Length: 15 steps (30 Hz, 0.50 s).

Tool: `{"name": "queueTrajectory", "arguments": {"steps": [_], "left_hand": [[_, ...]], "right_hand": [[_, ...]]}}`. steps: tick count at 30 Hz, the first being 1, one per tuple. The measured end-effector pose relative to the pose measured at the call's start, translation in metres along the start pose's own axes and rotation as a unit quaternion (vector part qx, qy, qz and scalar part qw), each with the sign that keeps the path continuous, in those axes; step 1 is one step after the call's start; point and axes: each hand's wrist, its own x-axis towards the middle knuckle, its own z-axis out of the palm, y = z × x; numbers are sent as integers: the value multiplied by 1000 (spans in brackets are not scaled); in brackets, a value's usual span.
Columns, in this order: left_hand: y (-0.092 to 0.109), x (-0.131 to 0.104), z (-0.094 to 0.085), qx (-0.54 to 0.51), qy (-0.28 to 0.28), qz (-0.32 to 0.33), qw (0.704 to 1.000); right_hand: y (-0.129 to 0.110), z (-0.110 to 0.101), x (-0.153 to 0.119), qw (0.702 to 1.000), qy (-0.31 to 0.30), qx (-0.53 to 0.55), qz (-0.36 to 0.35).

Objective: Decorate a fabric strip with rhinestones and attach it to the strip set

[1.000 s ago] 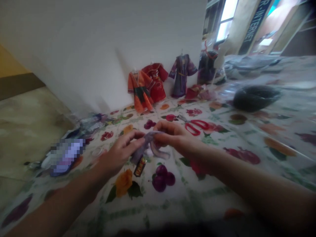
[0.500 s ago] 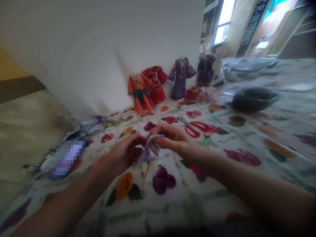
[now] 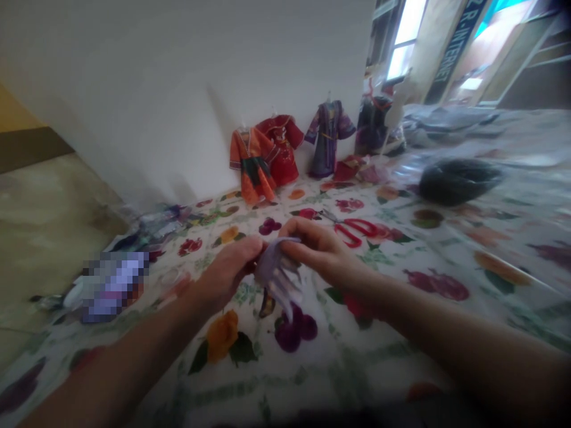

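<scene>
A small piece of pale lavender cloth (image 3: pixel 276 270) hangs in folds between my hands, above the fruit-patterned tablecloth (image 3: pixel 307 380). My left hand (image 3: pixel 236 261) pinches its left edge, with the fingertips partly hidden behind it. On the other side, my right hand (image 3: pixel 314 246) grips the top edge between thumb and fingers. A small dark and tan piece (image 3: pixel 266 303) shows just below the cloth; I cannot tell whether it is attached. Red-handled scissors (image 3: pixel 354 230) lie beyond my right hand.
Against the white wall stand an orange doll-sized dress (image 3: pixel 252 166), a red one (image 3: pixel 283 148) and a purple robe (image 3: pixel 328 139). A black bundle in clear plastic (image 3: pixel 461 181) lies at the right. Plastic-wrapped items (image 3: pixel 160 223) and a blurred-out object (image 3: pixel 118 288) are at the left.
The lavender cloth has dropped open into loose folds and hangs lower. My left hand has shifted slightly, its thumb now along the cloth's edge. The right hand stays in nearly the same place.
</scene>
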Motion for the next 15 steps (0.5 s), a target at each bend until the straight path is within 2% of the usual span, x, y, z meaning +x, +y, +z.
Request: {"name": "queueTrajectory", "arguments": {"steps": [3, 9, 15], "left_hand": [[5, -5, -1, 59, -36, 25, 997], [19, -5, -7, 149, -50, 32, 987], [28, -3, -14, 201, -60, 22, 978]], "right_hand": [[5, -2, 4, 1000, 22, 3, -6], [8, -4, 5, 999, 23, 38, 13], [4, -6, 4, 997, -13, 49, 51]]}}
